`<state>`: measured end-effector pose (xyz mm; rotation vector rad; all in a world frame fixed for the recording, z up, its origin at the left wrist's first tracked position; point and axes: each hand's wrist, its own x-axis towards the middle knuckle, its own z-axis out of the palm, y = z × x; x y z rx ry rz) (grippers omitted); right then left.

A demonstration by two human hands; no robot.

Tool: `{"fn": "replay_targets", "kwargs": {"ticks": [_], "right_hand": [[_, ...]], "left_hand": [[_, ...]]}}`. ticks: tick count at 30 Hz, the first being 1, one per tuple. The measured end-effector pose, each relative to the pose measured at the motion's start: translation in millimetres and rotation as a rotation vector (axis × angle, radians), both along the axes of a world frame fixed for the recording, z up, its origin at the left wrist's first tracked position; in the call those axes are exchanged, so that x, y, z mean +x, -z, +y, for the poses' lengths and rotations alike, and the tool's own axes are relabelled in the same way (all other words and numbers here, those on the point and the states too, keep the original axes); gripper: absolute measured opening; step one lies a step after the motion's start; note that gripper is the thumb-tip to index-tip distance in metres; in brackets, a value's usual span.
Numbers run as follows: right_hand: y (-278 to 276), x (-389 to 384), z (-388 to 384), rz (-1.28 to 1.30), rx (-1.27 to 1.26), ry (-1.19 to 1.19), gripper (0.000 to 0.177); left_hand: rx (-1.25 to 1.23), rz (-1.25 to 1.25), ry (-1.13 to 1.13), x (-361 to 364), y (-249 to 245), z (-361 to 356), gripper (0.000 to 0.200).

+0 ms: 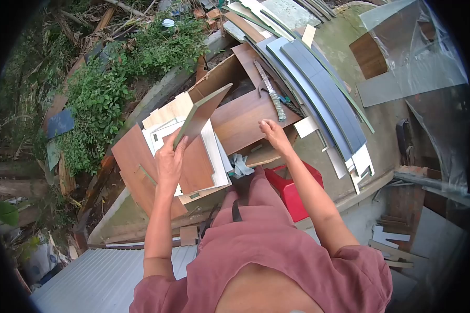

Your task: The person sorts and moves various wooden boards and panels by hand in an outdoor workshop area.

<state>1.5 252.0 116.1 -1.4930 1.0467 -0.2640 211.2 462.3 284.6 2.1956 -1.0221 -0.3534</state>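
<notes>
Your left hand [169,163] pinches the lower edge of a board [202,116], held tilted above the stack [136,156]. Your right hand [273,134], fingers curled, sits just below the knife [271,94] on the brown panel [240,125]; contact unclear. Risk: a one-handed edge grip may let the board swing or slip, and the blade lies near your knuckles.

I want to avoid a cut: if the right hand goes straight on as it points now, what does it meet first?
Most likely the wrapped handle of the knife, lying on the brown board just ahead of the right hand; depth is unclear.
</notes>
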Motion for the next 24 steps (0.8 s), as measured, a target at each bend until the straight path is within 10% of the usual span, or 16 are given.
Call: {"fn": "replay_targets", "kwargs": {"ticks": [5,14,24], "right_hand": [[108,-21,-103,0.363,-0.417,0.289,0.046],[152,12,-134,0.328,-0.262,0.722,0.05],[154,37,-147,0.395,-0.007,0.869,0.049]], "left_hand": [[-0.176,0.246,-0.174,-22,12,-81,0.034],[0.141,0.356,-0.286,-56,97,-134,0.036],[0.323,0.294,-0.295,-70,83,-145,0.036]]}}
